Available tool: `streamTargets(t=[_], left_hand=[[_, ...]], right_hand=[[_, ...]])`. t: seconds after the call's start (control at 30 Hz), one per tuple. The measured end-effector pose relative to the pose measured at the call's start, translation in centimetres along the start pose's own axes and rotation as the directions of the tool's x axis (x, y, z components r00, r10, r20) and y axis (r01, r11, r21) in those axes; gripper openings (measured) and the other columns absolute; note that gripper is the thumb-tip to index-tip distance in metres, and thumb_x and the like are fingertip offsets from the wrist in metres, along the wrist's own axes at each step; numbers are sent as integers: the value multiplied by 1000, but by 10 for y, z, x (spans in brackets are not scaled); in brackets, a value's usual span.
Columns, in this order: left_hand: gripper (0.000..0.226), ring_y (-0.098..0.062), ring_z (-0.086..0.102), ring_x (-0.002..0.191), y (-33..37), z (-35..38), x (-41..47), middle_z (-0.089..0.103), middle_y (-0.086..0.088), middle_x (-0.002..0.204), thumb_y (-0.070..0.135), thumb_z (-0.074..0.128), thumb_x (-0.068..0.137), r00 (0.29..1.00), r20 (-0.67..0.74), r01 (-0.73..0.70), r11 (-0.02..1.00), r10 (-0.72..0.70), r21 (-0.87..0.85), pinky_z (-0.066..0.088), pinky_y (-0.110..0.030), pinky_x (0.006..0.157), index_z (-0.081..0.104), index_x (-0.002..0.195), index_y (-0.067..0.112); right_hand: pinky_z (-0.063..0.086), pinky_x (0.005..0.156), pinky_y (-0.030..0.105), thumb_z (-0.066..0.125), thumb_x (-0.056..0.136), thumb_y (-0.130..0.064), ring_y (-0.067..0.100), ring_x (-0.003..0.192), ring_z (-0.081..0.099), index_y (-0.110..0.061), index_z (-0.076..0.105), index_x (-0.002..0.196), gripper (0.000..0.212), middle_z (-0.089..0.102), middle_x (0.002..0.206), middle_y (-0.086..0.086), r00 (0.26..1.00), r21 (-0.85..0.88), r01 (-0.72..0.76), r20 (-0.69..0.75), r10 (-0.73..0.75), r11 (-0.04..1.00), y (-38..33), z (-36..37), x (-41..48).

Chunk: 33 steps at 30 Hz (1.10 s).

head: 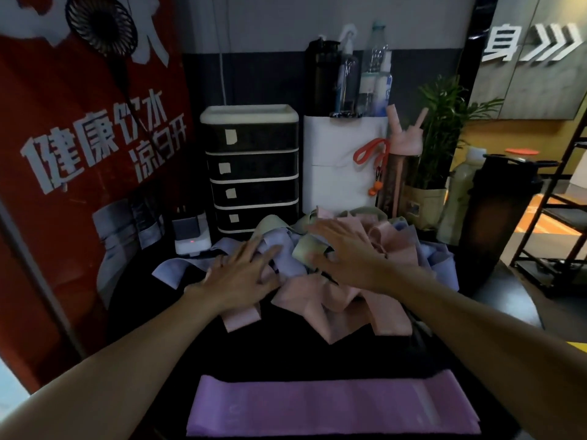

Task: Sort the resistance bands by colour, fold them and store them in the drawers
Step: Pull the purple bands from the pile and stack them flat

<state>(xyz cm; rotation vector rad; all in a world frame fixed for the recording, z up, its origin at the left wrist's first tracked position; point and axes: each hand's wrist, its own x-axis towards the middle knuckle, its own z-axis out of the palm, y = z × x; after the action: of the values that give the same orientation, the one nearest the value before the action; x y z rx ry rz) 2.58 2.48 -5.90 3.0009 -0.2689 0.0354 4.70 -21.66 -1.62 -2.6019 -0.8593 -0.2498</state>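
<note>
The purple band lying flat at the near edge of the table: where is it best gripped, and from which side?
Pinch either short end of the purple band, coming from above. It lies flat and straight, apart from the pile, so both ends are probably free to lift.

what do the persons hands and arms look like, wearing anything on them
Left hand and right hand are bare, no gloves. Both forearms are bare too, with no sleeves in view. No watch, bracelet or ring that I can make out; the picture is dim and slightly blurred.
</note>
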Motion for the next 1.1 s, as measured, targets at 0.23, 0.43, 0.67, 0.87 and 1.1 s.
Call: streamTargets(t=[0.23,0.43,0.67,0.87,1.1], left_hand=[[112,-16,-5,152,-19,21,-1,-16,15,163,99,-2,60,997,-82,-15,987,2,-161,15,-54,119,11,155,41],[104,-18,-4,152,-19,28,1,-17,4,164,80,13,73,978,-200,17,972,-65,-233,17,-44,121,13,155,16],[97,-25,8,151,-23,32,2,-7,0,163,71,23,76,948,-305,-17,945,-88,-326,26,-47,118,21,149,7],[93,-19,5,152,-22,29,-1,-11,10,162,69,36,81,943,-324,-60,924,-72,-378,25,-46,118,12,154,17],[83,-14,-5,152,-20,22,-4,-22,17,161,72,38,88,971,-240,-93,930,5,-357,19,-48,119,-10,151,50]], right_hand=[[8,118,44,38,91,-63,18,145,11,-39,45,136,52,27,154,-9,973,-273,199,166,-158,941,26,28,37],[35,100,46,39,81,-68,19,128,40,-33,52,127,60,46,134,-9,998,-141,-57,-18,55,988,56,21,24],[34,96,40,68,88,-29,31,115,50,-6,60,119,39,59,121,13,914,115,-217,-325,244,969,66,32,20],[37,93,31,60,91,-33,28,118,46,-12,50,130,45,50,126,8,901,239,-247,-300,313,939,63,26,18],[35,111,21,49,96,-43,-11,122,46,-36,35,145,52,51,134,-15,972,552,-15,-187,141,834,10,23,25]])
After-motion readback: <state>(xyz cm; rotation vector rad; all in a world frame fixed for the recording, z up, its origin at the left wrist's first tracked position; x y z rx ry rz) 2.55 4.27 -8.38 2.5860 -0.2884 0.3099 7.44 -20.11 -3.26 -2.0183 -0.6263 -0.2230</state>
